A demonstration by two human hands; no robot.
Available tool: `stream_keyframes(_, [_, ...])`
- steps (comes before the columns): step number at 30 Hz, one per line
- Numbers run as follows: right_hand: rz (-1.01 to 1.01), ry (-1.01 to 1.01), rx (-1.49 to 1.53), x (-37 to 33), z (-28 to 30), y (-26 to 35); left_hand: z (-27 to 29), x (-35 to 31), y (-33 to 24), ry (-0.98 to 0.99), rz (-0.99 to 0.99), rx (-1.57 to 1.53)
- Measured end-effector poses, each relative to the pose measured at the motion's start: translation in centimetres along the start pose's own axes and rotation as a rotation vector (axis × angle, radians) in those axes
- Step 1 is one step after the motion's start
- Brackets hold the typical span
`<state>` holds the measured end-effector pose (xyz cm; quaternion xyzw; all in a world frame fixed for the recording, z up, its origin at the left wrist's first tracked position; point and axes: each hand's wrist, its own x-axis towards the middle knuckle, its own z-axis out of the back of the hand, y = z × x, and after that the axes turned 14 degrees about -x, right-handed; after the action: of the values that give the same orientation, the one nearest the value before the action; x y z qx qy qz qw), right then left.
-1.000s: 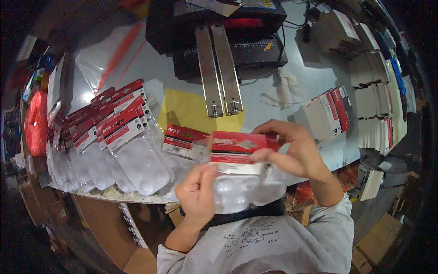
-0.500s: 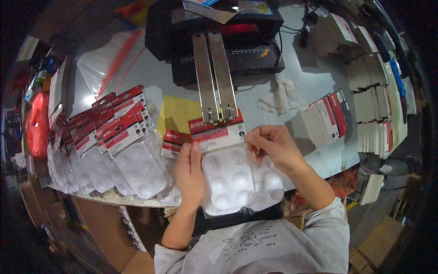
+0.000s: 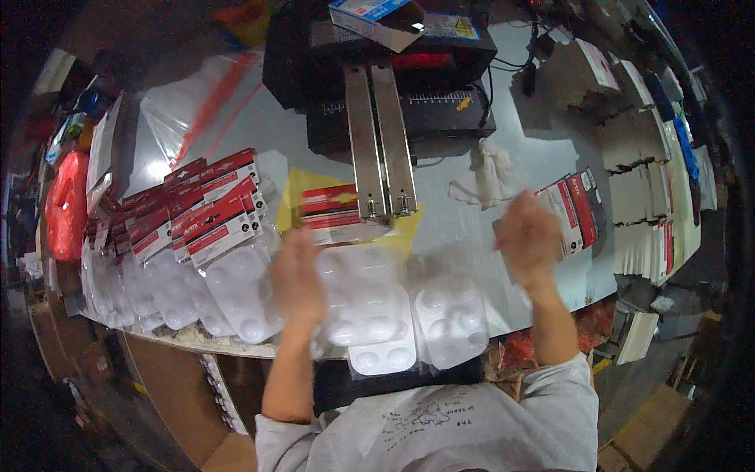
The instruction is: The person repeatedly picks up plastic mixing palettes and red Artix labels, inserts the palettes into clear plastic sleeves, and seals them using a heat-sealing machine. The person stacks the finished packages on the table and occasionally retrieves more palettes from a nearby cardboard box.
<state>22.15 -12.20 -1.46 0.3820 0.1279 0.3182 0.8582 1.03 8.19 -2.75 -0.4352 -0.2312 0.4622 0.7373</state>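
My left hand [image 3: 299,275], smeared by motion, is at the left edge of a bagged white plastic paint palette [image 3: 358,295] and appears to grip it. Its red and white header card [image 3: 334,214] lies left of the two metal arms' ends, over a yellow sheet [image 3: 405,234]. Below it, another white palette [image 3: 383,358] shows in part. One more palette [image 3: 451,322] lies to the right in clear film. My right hand [image 3: 533,236], also blurred, is at the left side of a pile of red and white header cards [image 3: 578,212]; its fingers cannot be made out.
A black machine [image 3: 401,118] with two long metal arms [image 3: 381,141] stands at the far middle. Many carded palettes [image 3: 236,283] overlap at left. Stacks of cards [image 3: 641,193] line the right side. A crumpled white cloth [image 3: 491,177] lies right of the arms.
The bagged palette and its card have moved left, out from under the metal arms, along with my left hand. My right hand has left the card and moved right, to the card pile.
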Motion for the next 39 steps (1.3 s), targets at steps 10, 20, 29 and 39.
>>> stream_keyframes(10, [-0.164,-0.302,-0.902,-0.6,7.4,-9.2,-0.4,-6.1,-3.8,0.158,-0.437,0.359])
stream_keyframes(20, [-0.094,-0.392,-0.584,-0.8,7.0,-7.4,-2.9,-6.7,-4.1,0.325,-0.504,0.08])
stream_keyframes(29, [0.056,0.16,0.033,-3.0,5.0,7.3,-0.1,-8.1,-4.9,0.556,0.23,-1.023])
stream_keyframes(39, [0.161,0.559,0.027,-1.0,0.6,9.2,0.5,-8.0,-5.0,0.449,0.094,-0.542])
